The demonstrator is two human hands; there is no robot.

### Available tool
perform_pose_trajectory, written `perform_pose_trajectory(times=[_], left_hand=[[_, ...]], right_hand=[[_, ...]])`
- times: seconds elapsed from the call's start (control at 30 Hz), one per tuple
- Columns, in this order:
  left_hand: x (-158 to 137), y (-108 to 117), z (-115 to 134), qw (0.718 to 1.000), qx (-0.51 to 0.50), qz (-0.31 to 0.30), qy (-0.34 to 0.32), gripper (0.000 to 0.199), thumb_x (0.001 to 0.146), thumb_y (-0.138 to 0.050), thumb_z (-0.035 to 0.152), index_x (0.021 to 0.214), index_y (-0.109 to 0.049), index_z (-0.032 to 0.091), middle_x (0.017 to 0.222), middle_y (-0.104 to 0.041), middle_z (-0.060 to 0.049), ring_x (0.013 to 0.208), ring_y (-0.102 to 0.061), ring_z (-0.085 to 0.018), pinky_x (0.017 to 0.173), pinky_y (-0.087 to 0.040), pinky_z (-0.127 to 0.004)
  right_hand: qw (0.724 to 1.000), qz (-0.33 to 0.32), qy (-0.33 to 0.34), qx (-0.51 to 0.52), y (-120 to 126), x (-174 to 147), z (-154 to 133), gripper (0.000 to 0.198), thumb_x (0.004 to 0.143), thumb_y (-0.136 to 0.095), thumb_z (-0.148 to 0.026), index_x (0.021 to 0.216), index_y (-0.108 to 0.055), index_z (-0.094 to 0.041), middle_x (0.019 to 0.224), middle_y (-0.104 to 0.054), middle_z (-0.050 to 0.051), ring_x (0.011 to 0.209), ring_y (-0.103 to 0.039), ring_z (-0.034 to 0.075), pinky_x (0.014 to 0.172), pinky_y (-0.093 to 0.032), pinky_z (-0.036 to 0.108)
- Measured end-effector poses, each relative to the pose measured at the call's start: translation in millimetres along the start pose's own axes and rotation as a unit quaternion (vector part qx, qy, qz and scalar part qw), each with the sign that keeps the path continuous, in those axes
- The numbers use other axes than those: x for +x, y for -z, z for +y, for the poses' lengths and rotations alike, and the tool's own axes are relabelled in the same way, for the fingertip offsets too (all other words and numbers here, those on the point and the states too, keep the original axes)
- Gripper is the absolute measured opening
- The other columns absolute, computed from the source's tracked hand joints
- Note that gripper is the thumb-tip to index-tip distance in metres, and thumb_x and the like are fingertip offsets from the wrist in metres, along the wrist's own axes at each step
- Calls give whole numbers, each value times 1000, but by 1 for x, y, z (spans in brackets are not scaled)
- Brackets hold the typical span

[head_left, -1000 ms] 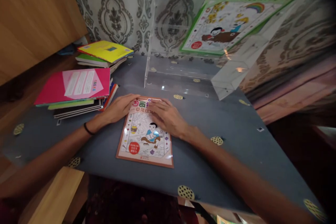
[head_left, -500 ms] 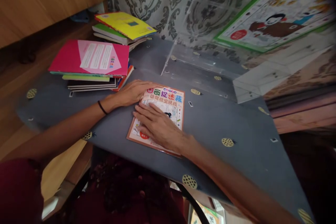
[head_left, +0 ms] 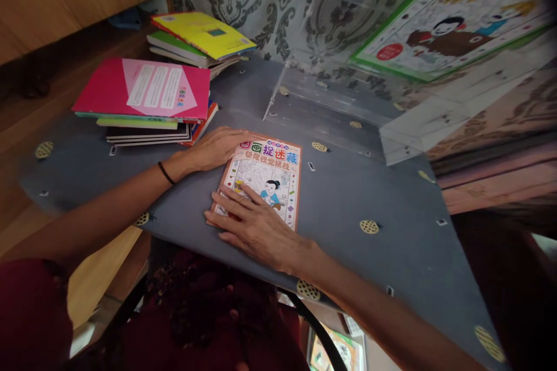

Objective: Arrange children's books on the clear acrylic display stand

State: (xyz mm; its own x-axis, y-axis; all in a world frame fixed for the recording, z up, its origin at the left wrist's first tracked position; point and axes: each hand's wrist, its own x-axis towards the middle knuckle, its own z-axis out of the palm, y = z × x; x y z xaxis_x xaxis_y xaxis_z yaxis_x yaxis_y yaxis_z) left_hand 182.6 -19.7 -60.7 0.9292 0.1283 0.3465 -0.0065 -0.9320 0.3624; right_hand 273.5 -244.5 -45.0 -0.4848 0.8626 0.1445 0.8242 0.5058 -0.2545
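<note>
Evidently our book lies unopened, left hand loose at its upper-left edge, right hand spread ungripping across its lower cover.

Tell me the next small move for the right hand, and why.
I would probably lift the right hand off the brown-edged book: it covers the lower left part, hiding that corner, while the left hand rests at the upper left edge and could perhaps steady it.
</note>
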Motion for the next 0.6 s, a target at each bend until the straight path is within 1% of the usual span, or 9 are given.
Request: perform_pose_trajectory(times=[0.17, 0.3, 0.4, 0.5, 0.6], left_hand=[[-1, 1, 1, 1000, -1, -3, -2, 47, 101, -42, 12, 144, -56, 23, 144, -64, -6, 133, -59, -19, 112, -45, -38], [-3, -3, -6, 1000, 3, 0, 0, 49, 99, -41, 12, 144, -56, 24, 144, -64, -6, 133, -59, -20, 113, -44, -41], [-4, -5, -8, 1000, 20, -3, 17, 49, 99, -41, 14, 144, -56, 23, 144, -63, -7, 134, -58, -21, 114, -44, -43], [-4, -3, -7, 999, 21, -15, 20, 48, 99, -40, 16, 144, -56, 22, 145, -63, -8, 134, -57, -21, 114, -43, -43], [-4, 0, -5, 999, 15, -26, 21, 48, 100, -39, 18, 145, -54, 21, 146, -62, -8, 137, -55, -21, 115, -42, -43]], right_hand=[[1000, 21, 4, -4, -3, -2, -1, 38, 104, -54, -33, 142, -59, -26, 155, -52, 8, 150, -39, 25, 125, -30, 54], [1000, 2, -1, -17, -2, -7, -5, 44, 103, -58, -33, 146, -55, -26, 156, -51, 8, 151, -38, 25, 125, -29, 55], [1000, -7, -5, -12, 0, -16, -9, 47, 103, -58, -33, 148, -52, -23, 156, -51, 10, 151, -36, 26, 126, -29, 54], [1000, 3, -10, 3, 3, -28, -12, 48, 103, -57, -32, 148, -51, -18, 156, -50, 13, 153, -33, 25, 126, -28, 52], [999, 21, -35, 31, 3, -40, -12, 47, 103, -54, -32, 148, -51, -16, 158, -46, 15, 156, -26, 26, 127, -27, 52]])
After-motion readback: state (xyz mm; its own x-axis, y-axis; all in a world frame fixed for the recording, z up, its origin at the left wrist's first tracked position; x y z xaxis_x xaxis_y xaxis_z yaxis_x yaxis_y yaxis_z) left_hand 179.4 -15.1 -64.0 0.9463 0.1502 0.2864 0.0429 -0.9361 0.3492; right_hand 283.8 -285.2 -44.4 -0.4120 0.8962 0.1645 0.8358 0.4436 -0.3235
